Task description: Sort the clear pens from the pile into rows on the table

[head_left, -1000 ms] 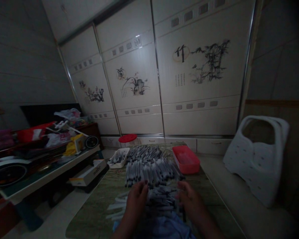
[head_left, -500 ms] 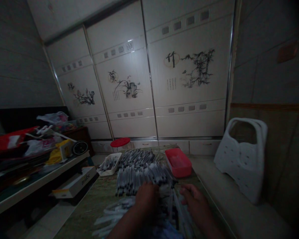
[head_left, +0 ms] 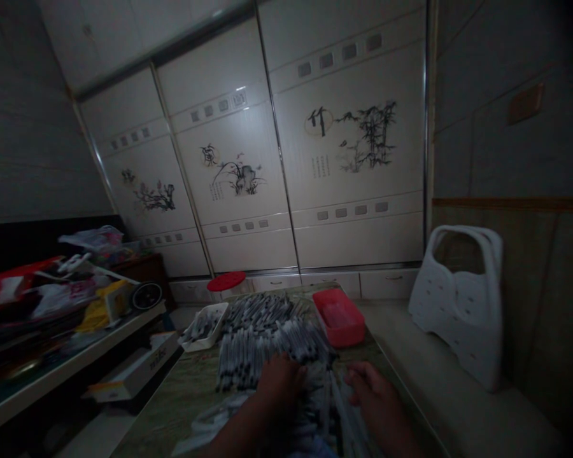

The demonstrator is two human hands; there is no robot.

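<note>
In the dim head view, my left hand point(head_left: 279, 381) bends down at the near edge of a dense layer of dark-tipped pens point(head_left: 248, 353). Its fingers are curled, and whatever lies under them is hidden. Off to the right, my right hand point(head_left: 370, 391) is closed with thumb and forefinger together, just above some long clear plastic sleeves point(head_left: 346, 407); what it pinches is too dark to make out. More clear sleeves point(head_left: 214, 413) lie left of my left forearm. Loose dark pens also show on the table between my two hands.
Behind the pens, a white basket point(head_left: 214, 337) of pens stands left and a pink tray point(head_left: 346, 334) right on the green table point(head_left: 172, 394). A red stool point(head_left: 226, 280) is beyond. A cluttered bench point(head_left: 124, 327) flanks the left; a folded white plastic piece point(head_left: 458, 312) leans at right.
The camera view has shifted slightly, turning a little right. My left hand stays over the pens, and my right hand stays by the clear sleeves with its fingers drawn closer together.
</note>
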